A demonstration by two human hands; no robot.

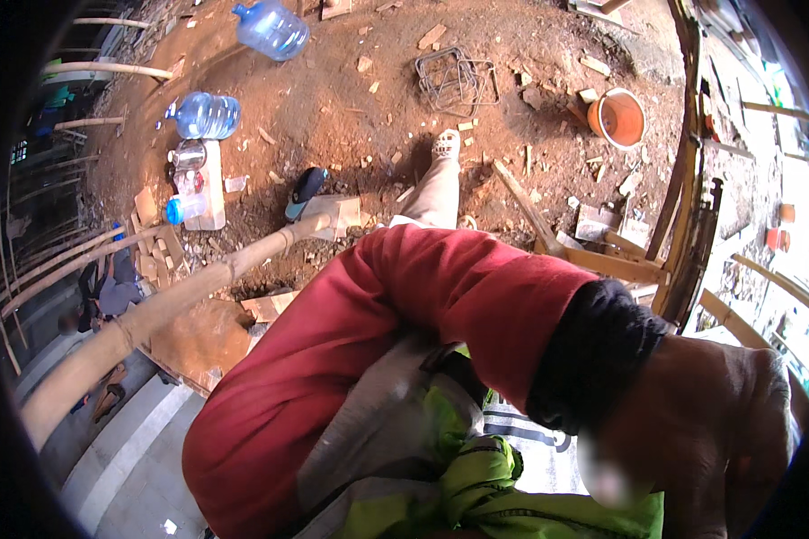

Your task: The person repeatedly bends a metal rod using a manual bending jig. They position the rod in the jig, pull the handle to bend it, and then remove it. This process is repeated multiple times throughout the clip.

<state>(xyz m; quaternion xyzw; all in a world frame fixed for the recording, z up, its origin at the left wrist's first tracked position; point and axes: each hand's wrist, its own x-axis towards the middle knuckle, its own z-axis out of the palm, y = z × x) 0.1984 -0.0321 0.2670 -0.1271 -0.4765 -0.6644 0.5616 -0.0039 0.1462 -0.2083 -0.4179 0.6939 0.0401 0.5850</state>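
Observation:
My left arm, in a red sleeve [476, 278] with a black cuff [593, 359], bends at the elbow and crosses to the right. Very close and in shadow, my left hand [719, 404] fills the lower right, its back showing and its fingers bending downward. The fingertips are hidden, so whether it holds anything does not show. Under the arm lie folds of a bright green and grey garment [485, 476] on my body, beside a white printed patch [535, 440]. My right hand is out of sight. One leg stretches ahead, its foot in a strappy sandal [447, 144].
A bamboo pole [153, 314] slants across the left, above a tiled floor [153, 431]. Blue water jugs [272, 30] lie on bare soil strewn with wood scraps. Farther right are bent metal frames [457, 81], an orange bucket [617, 119] and wooden posts [683, 180].

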